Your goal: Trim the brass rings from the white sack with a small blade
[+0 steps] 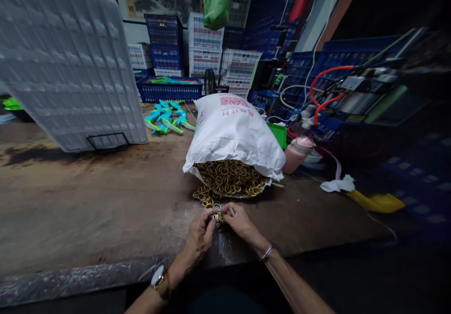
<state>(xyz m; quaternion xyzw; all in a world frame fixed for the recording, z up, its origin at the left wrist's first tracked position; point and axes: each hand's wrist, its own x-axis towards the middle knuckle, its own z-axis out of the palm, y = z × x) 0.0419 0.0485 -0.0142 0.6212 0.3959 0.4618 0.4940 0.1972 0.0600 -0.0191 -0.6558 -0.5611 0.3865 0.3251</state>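
A white sack (232, 133) lies on its side on the worn workbench (88, 201), its mouth spilling a heap of brass rings (229, 180) toward me. My left hand (200, 236) and my right hand (239, 221) meet just in front of that heap, near the bench's front edge. Both are pinched with curled fingers around a few brass rings (218, 212) held between them. The right hand also grips a small pale stick-like piece (231, 209). A watch sits on my left wrist and a bangle on my right.
A grey moulded tray (66, 65) leans upright at the back left. Turquoise and green plastic parts (167, 116) lie behind the sack. Stacked blue and white crates (200, 51) line the back wall. At the right are a pink bottle (296, 154), hoses, machinery and a yellow scrap (378, 202).
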